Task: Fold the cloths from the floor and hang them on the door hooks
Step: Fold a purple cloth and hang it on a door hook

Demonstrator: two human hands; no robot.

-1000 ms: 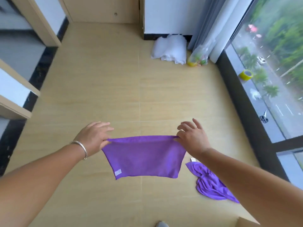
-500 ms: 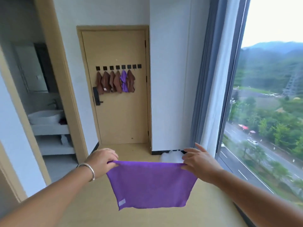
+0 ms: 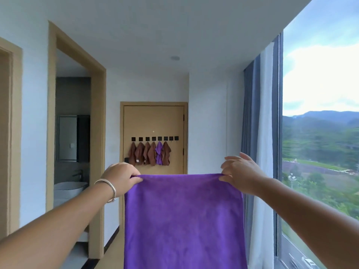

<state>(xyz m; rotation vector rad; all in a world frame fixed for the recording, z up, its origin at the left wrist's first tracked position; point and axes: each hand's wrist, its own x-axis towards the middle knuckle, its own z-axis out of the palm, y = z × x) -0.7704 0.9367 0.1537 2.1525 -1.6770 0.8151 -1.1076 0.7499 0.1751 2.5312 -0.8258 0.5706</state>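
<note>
Soft purple microfibre cloth (image 3: 183, 220) hangs limp, judged light. Left hand (image 3: 121, 178) and right hand (image 3: 240, 172) each pinch a top corner; corners suit the grip.

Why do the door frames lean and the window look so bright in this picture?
In the head view, the wide-angle lens tilts the tan wooden door frame and stretches both forearms; daylight through the large window whitens the sky, while the bathroom doorway stays dim. The purple microfibre cloth, pinched by the left hand and right hand, looks sharp.
</note>
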